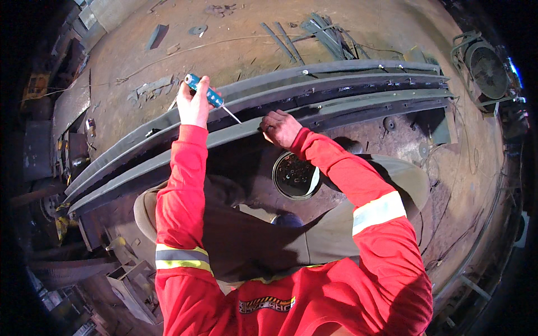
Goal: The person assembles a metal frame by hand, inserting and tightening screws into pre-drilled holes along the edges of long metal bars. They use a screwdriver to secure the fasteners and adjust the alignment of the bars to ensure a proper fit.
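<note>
My left hand [194,106] is closed around the teal handle of a screwdriver [216,99]. Its thin metal shaft slants down to the right, and the tip meets the nearer long grey metal beam [238,131]. Just right of that tip, my right hand [282,129] rests at the same beam's edge with curled fingers. What those fingers pinch, if anything, is hidden. Behind it runs a second long grey beam [358,67], with several small bolts along its flanges. Between my legs stands a round tin [276,182] of small dark hardware, with a pale strip at its rim.
A fan [486,70] in a frame stands at the far right. Dark metal strips [328,35] lie beyond the beams, with a cable [185,53] across the floor. Scrap and a metal box frame [131,288] crowd the left. Round discs [390,124] lie near the beams' right end.
</note>
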{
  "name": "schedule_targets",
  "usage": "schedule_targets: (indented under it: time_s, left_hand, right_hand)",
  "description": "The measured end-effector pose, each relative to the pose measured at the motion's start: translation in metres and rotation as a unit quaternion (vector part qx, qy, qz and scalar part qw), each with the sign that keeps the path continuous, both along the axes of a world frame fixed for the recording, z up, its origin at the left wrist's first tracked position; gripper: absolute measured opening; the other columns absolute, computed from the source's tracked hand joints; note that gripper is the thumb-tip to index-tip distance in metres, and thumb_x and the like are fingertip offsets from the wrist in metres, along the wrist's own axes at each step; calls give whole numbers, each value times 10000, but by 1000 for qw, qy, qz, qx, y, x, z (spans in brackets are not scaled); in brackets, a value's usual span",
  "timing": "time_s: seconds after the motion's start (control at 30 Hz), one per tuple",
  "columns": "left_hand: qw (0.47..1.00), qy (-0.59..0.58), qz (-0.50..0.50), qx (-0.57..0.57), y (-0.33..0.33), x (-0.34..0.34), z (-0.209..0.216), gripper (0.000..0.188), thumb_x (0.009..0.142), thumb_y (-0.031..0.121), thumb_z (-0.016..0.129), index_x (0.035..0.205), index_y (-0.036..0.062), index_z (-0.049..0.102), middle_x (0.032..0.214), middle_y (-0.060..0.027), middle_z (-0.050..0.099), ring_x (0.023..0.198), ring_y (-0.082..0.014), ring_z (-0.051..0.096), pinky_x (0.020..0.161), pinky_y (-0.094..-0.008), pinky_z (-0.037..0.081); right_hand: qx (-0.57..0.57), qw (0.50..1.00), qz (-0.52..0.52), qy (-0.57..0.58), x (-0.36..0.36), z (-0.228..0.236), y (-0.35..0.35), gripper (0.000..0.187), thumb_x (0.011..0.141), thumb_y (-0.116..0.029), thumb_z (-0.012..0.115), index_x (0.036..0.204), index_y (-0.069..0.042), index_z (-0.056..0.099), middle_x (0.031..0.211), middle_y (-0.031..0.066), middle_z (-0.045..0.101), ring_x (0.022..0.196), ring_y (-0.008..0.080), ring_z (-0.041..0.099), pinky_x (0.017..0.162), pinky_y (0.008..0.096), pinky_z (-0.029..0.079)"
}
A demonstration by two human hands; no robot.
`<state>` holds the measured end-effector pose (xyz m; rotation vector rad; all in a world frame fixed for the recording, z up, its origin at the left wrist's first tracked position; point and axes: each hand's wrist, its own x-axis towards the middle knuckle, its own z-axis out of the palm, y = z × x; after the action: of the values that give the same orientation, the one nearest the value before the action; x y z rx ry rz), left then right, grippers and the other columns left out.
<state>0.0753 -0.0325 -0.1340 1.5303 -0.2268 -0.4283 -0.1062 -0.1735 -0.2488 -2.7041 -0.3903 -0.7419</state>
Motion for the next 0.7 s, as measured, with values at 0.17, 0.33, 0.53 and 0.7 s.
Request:
schedule_targets:
  time_s: [0.17,0.33,0.53,0.7]
  left_hand:
    - [1000,-1,11,-8,3,4,4,242,861,208,635,963,34,500,793,-118,608,664,-238,661,565,-371,580]
    - [999,2,28,-28,-1,4,5,221,860,197,642,915,46,490,754,-97,596,597,-207,637,498,-321,550]
    - [999,-2,19,-29,-2,4,0,225,859,198,642,921,44,491,746,-106,599,587,-214,641,490,-324,547]
    - [999,5,40,-24,2,8,5,221,852,197,649,916,42,505,754,-108,611,603,-222,648,497,-330,548]
  right_hand:
    - [6,995,-58,79,-28,4,-41,188,698,-175,690,846,-73,635,897,70,594,854,254,574,750,389,473]
    - [-11,997,-70,43,-52,1,-65,248,643,-165,728,833,-51,618,899,76,600,873,248,557,754,370,449]
    - [-36,996,-78,35,-52,-5,-60,253,620,-168,717,824,-56,616,866,68,597,851,247,551,755,372,449]
    - [-11,994,-109,9,-53,-2,-53,210,660,-151,685,838,-60,621,888,59,589,884,248,557,798,376,449]
